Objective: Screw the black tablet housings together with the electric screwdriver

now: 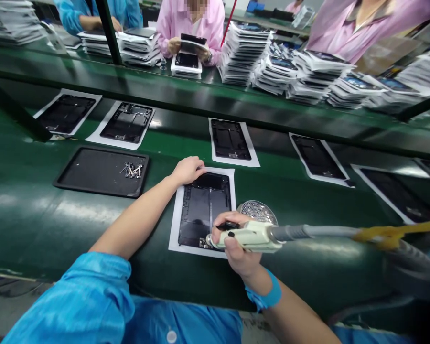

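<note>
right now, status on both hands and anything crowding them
Left hand at top edge of black rectangular housing. Right hand gripping pale green handheld tool, tip at housing's lower end. Round metal dish close beside tool.

A green bench (157, 282) carries a black tray (93, 172) and seemingly paper sheets (174, 239).

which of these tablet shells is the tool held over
The tablet shell closest to you, right of the black tray: your left hand is at its far edge, your right hand holds the tool over its near end.
</note>
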{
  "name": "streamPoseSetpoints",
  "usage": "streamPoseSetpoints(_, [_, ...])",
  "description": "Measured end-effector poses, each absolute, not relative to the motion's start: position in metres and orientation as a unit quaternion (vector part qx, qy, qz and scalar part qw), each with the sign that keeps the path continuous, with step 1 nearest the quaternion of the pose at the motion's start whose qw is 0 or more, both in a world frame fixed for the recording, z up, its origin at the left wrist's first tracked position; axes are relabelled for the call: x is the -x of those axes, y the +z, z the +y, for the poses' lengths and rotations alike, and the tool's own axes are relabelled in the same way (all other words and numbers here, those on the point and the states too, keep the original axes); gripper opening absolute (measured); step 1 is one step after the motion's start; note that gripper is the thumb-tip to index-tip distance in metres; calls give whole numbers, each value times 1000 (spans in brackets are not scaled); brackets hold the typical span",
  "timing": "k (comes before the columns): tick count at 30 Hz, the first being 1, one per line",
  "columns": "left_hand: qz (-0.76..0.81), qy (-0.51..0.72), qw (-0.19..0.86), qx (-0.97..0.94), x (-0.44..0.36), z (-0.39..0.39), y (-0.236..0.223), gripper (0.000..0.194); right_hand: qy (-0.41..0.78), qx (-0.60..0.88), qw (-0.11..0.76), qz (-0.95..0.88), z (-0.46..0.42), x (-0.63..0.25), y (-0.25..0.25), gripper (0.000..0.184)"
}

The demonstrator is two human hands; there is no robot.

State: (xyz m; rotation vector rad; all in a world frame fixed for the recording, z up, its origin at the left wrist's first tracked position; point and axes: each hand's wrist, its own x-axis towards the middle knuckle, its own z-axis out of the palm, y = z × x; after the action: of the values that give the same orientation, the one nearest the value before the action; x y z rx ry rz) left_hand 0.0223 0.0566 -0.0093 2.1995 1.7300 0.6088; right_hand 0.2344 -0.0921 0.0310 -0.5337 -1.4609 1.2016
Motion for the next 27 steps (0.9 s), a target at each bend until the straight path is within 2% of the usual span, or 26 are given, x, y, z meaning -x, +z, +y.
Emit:
streamPoseSetpoints(6, [600, 216, 138, -758, -23, 55, -8, 23, 500, 208, 537, -647, -93, -234, 30, 28])
streamPoseSetpoints(11, [674, 235, 34, -700, -22, 28, 8, 33, 507, 198, 543, -640, -92, -231, 26, 28])
streamPoseSetpoints(14, [729, 156, 22, -667, -18, -9, 21, 32, 539, 211, 560, -593, -86, -236, 30, 27])
streamPoseSetpoints(18, [763, 4, 88, -640, -16, -64, 32, 46, 523, 240, 625, -528, -74, -249, 44, 24])
streamPoseSetpoints(21, [754, -39, 130, -642, -25, -92, 33, 34, 500, 255, 651, -511, -65, -258, 48, 22])
streamPoseSetpoints(23, [752, -20, 133, -646, -31, -102, 30, 24, 494, 270, 649, -512, -60, -261, 46, 22])
streamPoseSetpoints(27, [761, 46, 126, -635, -28, -104, 26, 19, 479, 293, 650, -511, -52, -263, 38, 24])
